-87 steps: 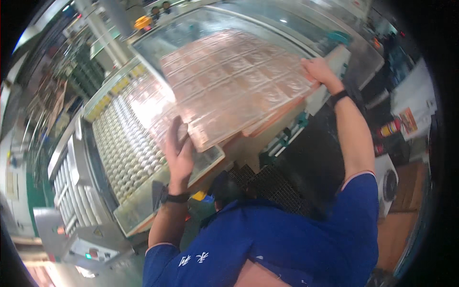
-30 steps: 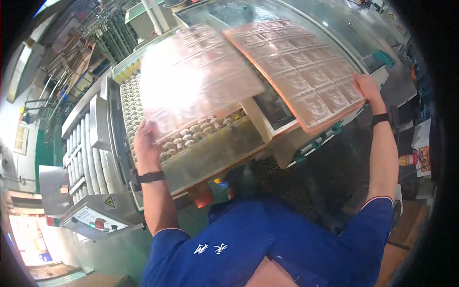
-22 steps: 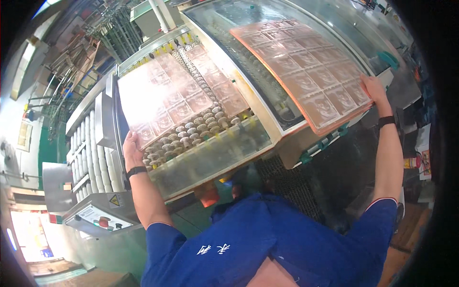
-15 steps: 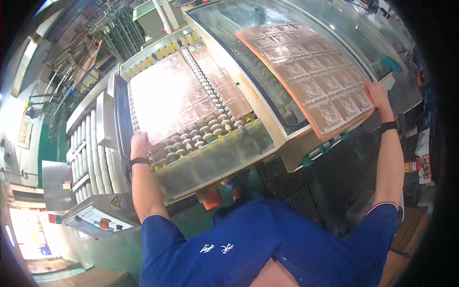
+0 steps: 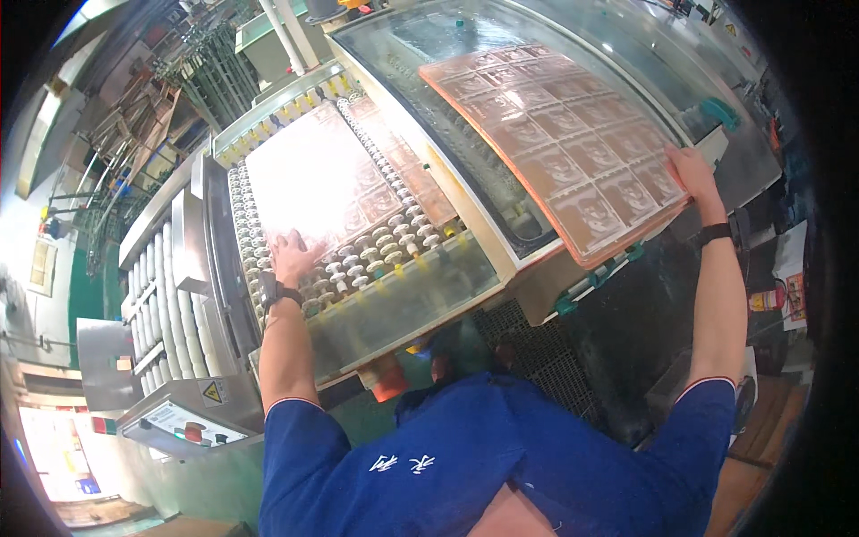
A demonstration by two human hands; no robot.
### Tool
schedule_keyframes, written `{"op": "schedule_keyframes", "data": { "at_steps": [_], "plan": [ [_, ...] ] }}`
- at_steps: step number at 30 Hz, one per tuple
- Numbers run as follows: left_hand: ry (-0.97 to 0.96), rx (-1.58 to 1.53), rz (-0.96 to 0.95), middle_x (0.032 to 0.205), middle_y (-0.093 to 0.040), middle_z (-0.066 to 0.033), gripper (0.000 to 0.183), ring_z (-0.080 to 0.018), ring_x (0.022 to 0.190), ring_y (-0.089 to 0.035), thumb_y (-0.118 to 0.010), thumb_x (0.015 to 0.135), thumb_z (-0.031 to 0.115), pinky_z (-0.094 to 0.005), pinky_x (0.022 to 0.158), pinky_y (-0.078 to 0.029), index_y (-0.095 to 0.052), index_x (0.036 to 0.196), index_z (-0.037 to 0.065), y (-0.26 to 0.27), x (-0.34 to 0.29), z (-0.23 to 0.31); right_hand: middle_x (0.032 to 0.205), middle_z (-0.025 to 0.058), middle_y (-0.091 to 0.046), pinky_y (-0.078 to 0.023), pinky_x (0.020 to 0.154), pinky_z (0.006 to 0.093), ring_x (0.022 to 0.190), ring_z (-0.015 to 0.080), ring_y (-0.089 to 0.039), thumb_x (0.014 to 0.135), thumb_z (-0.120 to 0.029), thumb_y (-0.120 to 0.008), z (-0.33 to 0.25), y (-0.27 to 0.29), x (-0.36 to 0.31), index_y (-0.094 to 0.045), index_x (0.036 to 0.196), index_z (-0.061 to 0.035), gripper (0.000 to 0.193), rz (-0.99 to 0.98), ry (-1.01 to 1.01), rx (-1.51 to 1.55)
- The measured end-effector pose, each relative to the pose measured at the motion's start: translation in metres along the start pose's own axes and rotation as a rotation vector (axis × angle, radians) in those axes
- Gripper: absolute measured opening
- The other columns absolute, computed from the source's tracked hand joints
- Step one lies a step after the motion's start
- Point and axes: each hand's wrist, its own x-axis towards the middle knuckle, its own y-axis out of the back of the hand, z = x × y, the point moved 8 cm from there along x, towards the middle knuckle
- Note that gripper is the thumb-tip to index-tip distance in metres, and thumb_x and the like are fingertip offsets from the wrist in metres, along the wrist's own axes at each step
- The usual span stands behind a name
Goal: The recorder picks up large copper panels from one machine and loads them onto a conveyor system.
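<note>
Head view: L hand [image 5: 293, 255] is resting open, fingers spread, on the lower edge of a copper-coloured panel [image 5: 313, 174] lying on rollers [image 5: 358, 270], left of ctr, w/ a 2nd panel [image 5: 413, 174] alongside. R hand [image 5: 693, 177] is touching a panel stack [image 5: 568, 154], upper right; can't tell if it's gripping. Approx. progress: two panels are lying on rollers, the stack's remaining off them.

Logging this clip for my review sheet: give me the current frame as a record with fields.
Left hand: spread on the near edge of the panel
Right hand: at the near right corner of the stack
Panel: glare-washed, flat on rollers
Second panel: on rollers, right of the first
Stack: copper-coloured, lying over clear cover
Control box: lower left, red and black knobs
</note>
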Motion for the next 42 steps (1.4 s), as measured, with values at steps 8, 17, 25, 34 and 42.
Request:
{"op": "schedule_keyframes", "data": {
  "at_steps": [8,17,25,34,42],
  "plan": [
    [-0.005,-0.023,-0.028,0.156,-0.021,-0.0269,0.099,-0.0438,0.145,-0.016,-0.064,0.074,0.067,-0.0500,0.117,-0.018,-0.034,0.150,0.010,-0.001,-0.001,0.016,0.056,0.0176,-0.055,-0.044,0.065,0.0420,0.061,0.0341,-0.058,0.091,-0.043,-0.048,0.004,0.000,0.002,-0.057,0.054,-0.0011,0.057,-0.075,-0.015,-0.016],
    [-0.019,0.025,0.170,0.148,-0.036,-0.0283,0.086,-0.0401,0.138,-0.035,-0.064,0.082,0.057,-0.0448,0.112,-0.032,-0.040,0.145,0.004,0.025,-0.016,0.061,0.061,0.0210,-0.058,-0.045,0.067,0.0460,0.065,0.0398,-0.060,0.091,-0.046,-0.046,0.003,-0.011,0.008,-0.058,0.054,-0.0023,0.058,-0.118,0.075,-0.046],
    [-1.008,-0.892,0.041,0.146,-0.044,-0.0214,0.082,-0.0355,0.140,-0.036,-0.069,0.085,0.050,-0.0422,0.114,-0.028,-0.041,0.143,-0.001,0.109,-0.168,0.341,0.057,0.0194,-0.058,-0.048,0.066,0.0440,0.064,0.0387,-0.061,0.087,-0.052,-0.049,0.013,-0.004,0.004,-0.061,0.052,-0.0044,0.061,-0.128,-0.023,0.008],
    [-1.408,-0.402,0.226,0.138,-0.054,-0.0148,0.067,-0.0380,0.135,-0.042,-0.080,0.070,0.029,-0.0512,0.112,-0.031,-0.058,0.129,0.005,0.129,-0.251,0.421,0.058,0.0135,-0.060,-0.047,0.057,0.0396,0.056,0.0272,-0.059,0.088,-0.056,-0.055,0.020,-0.004,0.005,-0.060,0.057,0.0001,0.064,-0.039,-0.133,0.256],
    [-1.454,-0.410,0.438,0.118,-0.068,-0.0113,0.040,-0.0303,0.117,-0.061,-0.073,0.069,0.001,-0.0469,0.102,-0.043,-0.067,0.108,0.004,0.141,-0.255,0.418,0.073,0.0116,-0.066,-0.049,0.058,0.0354,0.054,0.0185,-0.057,0.091,-0.046,-0.057,0.019,-0.005,0.004,-0.066,0.079,0.0046,0.052,-0.152,-0.221,0.321]
  ]
}}
